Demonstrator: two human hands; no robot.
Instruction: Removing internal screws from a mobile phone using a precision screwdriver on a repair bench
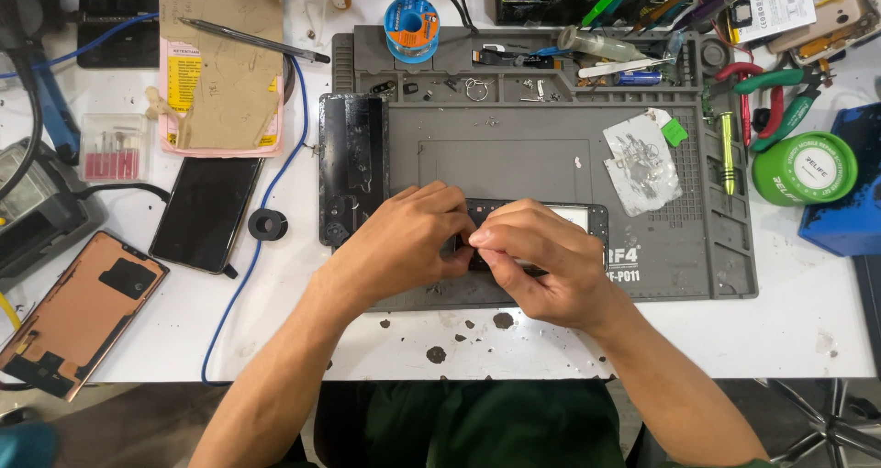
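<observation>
Head view, single entry. An opened phone [541, 218] is laid flat on the near middle of a grey work mat [514, 156], which rests on a white tabletop [808, 330]. The left hand [404, 239] is pressed down over the phone's left end, fingers curled and closed upon it. The right hand [537, 261] is set touching the left, thumb and forefinger pinched narrowly at the phone's near edge; whether some small part is held in the pinch cannot be told.

Step judged in hand: fine work on the phone's inside, steadied by one hand and picked at by the other. A delicate, small, controlled pull or press appears to be called for next, with the phone kept from sliding.

Surface: a black panel [353, 170] lies on the mat's left part, just beside the left hand. A blue-cored spool [411, 26] stands at the far edge. A green roll of tape [806, 167] and red-and-green pliers [771, 96] are placed at the right. A dark phone [206, 213] and a copper-coloured back cover [78, 314] lie at the left, well apart from the hands. Dark specks are scattered on the near tabletop.

Room: a chair base shows at the near right.
</observation>
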